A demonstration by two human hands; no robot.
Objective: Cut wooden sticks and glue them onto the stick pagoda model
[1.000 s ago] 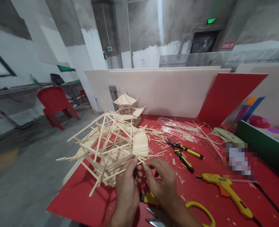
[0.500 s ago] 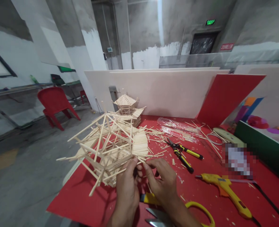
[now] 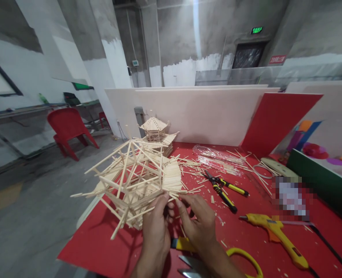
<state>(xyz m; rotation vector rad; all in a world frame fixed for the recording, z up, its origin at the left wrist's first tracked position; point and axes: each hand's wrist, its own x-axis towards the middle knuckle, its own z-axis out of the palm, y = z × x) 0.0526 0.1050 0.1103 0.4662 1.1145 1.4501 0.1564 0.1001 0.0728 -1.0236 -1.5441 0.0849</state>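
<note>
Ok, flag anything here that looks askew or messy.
The stick frame, pinched by the left hand and right hand, sits tilted, its stick ends jutting unevenly. Loose sticks are strewn over the red table around the cutters.

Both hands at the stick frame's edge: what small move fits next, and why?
Probably steady the stick frame with the left hand and nudge the protruding stick end with the right hand: both sets of fingers meet at that near corner.

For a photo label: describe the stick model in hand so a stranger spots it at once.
Over the left end of the red table, the left hand and right hand pinch the stick frame. Unlike the roofed pavilion behind it, it is larger, open and tilted.
</note>
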